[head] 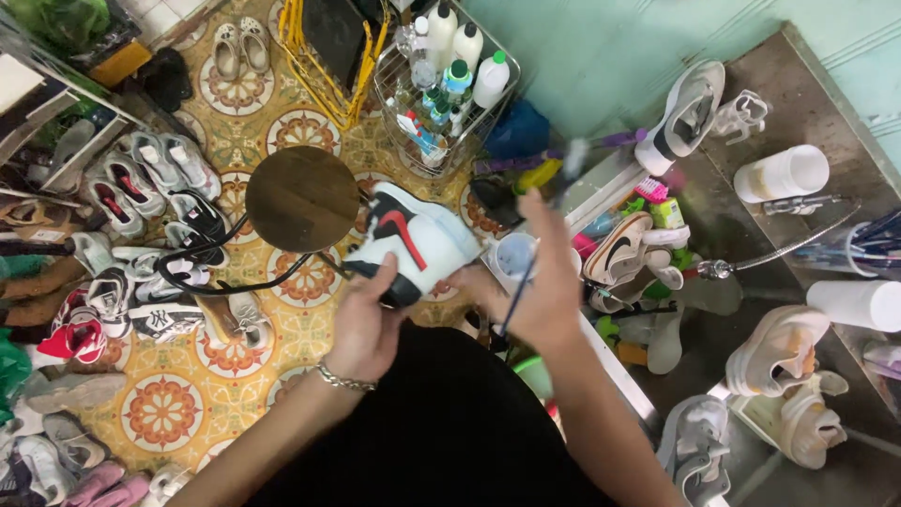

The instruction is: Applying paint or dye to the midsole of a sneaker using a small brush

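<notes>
Both hands are seen from above, raised over a dark lap. By the left hand [361,324], which wears a silver bracelet [344,380] at the wrist, a white high-top sneaker [413,244] with red and black trim is grasped at its dark heel end, and the shoe is held tilted in the air in front of the body. By the right hand [544,282], a thin brush [535,249] with a dark handle is gripped; its upper end is blurred, so the bristles cannot be made out. The right hand is held just beside the toe end of the sneaker, and whether the brush is touching the shoe cannot be told.

Beyond the sneaker, a round wooden stool [300,197] is set on a patterned tile floor [188,404] of orange and cream. Many pairs of worn shoes [141,235] are laid out across the floor to the left. Farther away, a wire basket [441,84] is filled with white bottles and tubes.

To the right, a dark wet basin [751,216] is seen along a pale green wall. More sneakers [779,352] are spread in it, some turned on their sides, near a white cup [784,174] and a metal hose. A small cup of liquid [514,255] is placed on the ledge just behind the right hand.
</notes>
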